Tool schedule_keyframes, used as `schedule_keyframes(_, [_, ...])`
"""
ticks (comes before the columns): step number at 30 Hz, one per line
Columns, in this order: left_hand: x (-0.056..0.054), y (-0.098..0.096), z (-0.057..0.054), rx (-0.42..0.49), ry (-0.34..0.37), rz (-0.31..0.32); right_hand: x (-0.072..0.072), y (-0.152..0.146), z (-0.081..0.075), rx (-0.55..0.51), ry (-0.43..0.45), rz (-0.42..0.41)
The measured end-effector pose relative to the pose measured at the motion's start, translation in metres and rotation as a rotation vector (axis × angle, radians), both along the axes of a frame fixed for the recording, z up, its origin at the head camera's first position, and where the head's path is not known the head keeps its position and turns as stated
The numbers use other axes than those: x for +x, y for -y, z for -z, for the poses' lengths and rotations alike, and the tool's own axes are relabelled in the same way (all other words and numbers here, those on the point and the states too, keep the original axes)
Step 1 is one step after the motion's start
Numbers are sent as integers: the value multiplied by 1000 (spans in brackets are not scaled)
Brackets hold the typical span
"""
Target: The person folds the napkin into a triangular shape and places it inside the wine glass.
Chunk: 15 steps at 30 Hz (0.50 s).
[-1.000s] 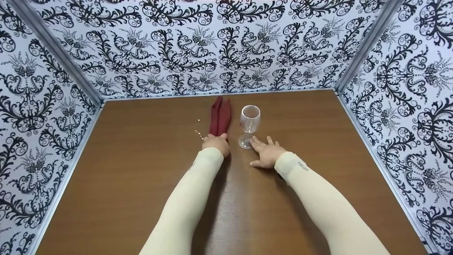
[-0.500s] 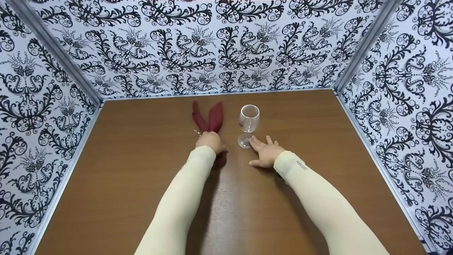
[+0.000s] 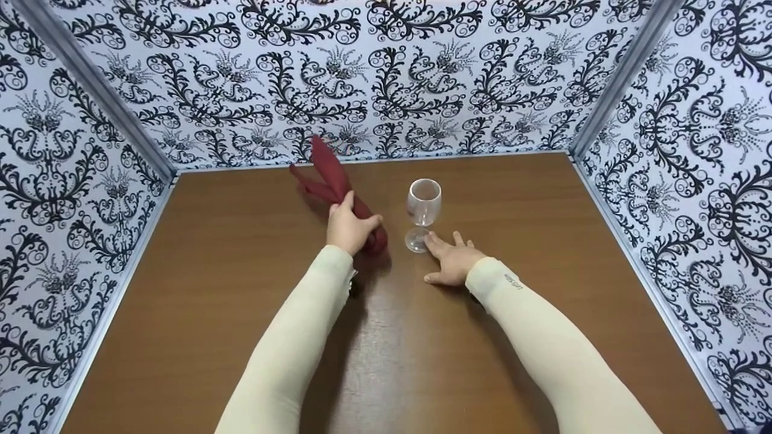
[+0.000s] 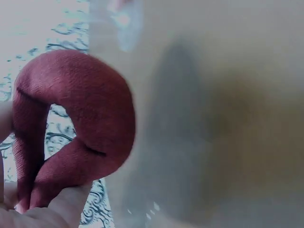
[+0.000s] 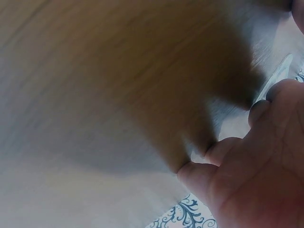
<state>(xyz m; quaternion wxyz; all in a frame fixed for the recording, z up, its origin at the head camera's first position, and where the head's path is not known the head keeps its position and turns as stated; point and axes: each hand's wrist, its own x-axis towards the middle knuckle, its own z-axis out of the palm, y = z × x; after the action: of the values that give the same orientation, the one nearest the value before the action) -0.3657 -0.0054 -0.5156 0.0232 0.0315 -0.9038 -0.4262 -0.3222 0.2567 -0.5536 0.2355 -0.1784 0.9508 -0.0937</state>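
Note:
My left hand (image 3: 348, 229) grips a dark red folded cloth napkin (image 3: 329, 167) by its middle, left of the wine glass. Two loose ends fan out toward the back wall, and the other end is a rounded loop near the thumb. Seen from the left wrist, that napkin loop (image 4: 107, 114) stands out beyond the fingers with a gap through it. The clear wine glass (image 3: 424, 208) stands upright on the table. My right hand (image 3: 455, 263) lies with fingers spread, its fingertips on the foot of the glass. From the right wrist, a glass edge (image 5: 280, 73) shows beyond the fingers.
The brown wooden table (image 3: 241, 301) reaches back to a patterned wall (image 3: 253, 78). A second patterned wall (image 3: 711, 157) stands at the right, and another (image 3: 54, 181) at the left. Grey metal edging (image 3: 627, 78) runs along the corners.
My left hand has turned and lifted the napkin; its loose ends have swung left and up, and its looped end now shows by the thumb. The right hand and glass have stayed in place.

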Motion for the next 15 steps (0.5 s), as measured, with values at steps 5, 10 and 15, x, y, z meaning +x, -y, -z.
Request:
schedule_keyframes(5, [5, -5, -22, 183, -75, -53, -1, 0, 1, 30, 26, -7])
schedule_keyframes(10, [6, -12, -42, 330, -163, -74, -1, 0, 3, 24, -3, -16])
schedule_keyframes(15, [8, -21, -63, 437, -244, -73, -2, 0, 6, 10, -27, -10])
